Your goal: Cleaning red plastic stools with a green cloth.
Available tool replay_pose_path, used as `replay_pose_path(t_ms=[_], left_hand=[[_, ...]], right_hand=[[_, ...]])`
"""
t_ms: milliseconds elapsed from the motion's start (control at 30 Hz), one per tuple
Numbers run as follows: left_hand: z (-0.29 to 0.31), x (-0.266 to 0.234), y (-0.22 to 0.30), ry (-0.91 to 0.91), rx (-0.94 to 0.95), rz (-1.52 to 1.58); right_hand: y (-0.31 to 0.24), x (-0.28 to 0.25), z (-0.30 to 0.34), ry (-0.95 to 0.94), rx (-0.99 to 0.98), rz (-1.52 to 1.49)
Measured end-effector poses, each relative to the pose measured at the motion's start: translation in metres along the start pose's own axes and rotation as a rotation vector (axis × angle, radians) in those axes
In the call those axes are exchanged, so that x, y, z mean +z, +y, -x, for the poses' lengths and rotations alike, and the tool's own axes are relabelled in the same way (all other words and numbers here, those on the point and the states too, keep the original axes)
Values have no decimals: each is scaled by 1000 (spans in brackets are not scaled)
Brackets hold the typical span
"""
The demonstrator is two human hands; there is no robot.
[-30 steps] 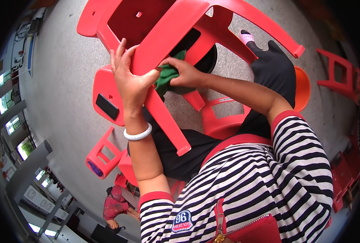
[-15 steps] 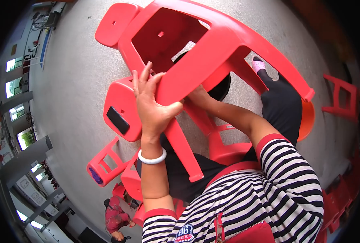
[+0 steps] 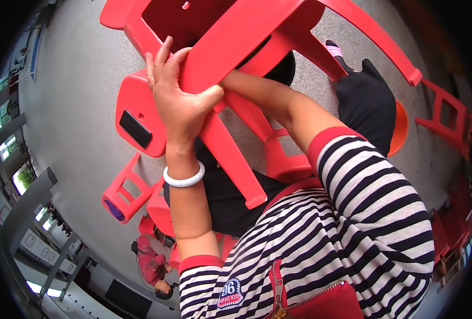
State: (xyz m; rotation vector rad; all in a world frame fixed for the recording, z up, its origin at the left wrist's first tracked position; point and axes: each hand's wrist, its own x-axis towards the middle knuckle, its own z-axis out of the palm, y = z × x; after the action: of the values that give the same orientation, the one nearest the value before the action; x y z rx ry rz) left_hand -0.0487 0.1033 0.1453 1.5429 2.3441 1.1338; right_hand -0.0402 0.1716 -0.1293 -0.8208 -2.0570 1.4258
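Observation:
A large red plastic stool (image 3: 235, 50) is tipped over in front of me, its hollow underside and splayed legs showing. My left hand (image 3: 175, 95) grips the stool's edge where a leg begins, thumb across the near face and the other fingers spread, some pointing up. A white bangle circles that wrist. My right forearm (image 3: 270, 97) reaches behind the same leg; the stool hides the right hand and its fingers. Left of my left hand, a dark phone (image 3: 135, 128) lies on the seat of another red stool (image 3: 140, 95).
Below that seat is a smaller red stool (image 3: 127, 191) with a purple patch. An orange round object (image 3: 400, 127) sits beside my dark trouser leg, and a red stool (image 3: 443, 117) stands far right. A black round thing (image 3: 283, 69) shows behind the tipped stool. Someone in red (image 3: 152, 260) is lower left.
The whole scene has shifted up and left in view. My left hand keeps its place on the stool, while my right hand has gone further out of sight behind it.

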Motion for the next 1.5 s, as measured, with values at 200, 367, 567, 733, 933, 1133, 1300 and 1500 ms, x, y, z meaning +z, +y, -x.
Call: replay_pose_path(t_ms=[200,367,567,733,933,1133,1300,1500], left_hand=[[30,-23,-21,72,-118,-68],[21,-15,-13,65,-119,-35],[21,-17,-16,60,-163,-31],[21,-26,-17,26,-138,-64],[16,-17,-15,21,-107,-87],[25,-25,-20,47,-137,-92],[19,-19,-18,48,-129,-58],[21,-29,-23,5,-145,-90]], right_hand=[[-45,-27,117,-231,-136,635],[-24,-88,212,-414,-148,577],[-17,-141,247,-737,-271,626],[-28,-107,180,-574,-300,609],[-41,-51,102,-201,-58,635],[-34,-89,197,-532,-202,591],[-28,-147,242,-823,-181,651],[-46,-211,169,-793,-28,685]])
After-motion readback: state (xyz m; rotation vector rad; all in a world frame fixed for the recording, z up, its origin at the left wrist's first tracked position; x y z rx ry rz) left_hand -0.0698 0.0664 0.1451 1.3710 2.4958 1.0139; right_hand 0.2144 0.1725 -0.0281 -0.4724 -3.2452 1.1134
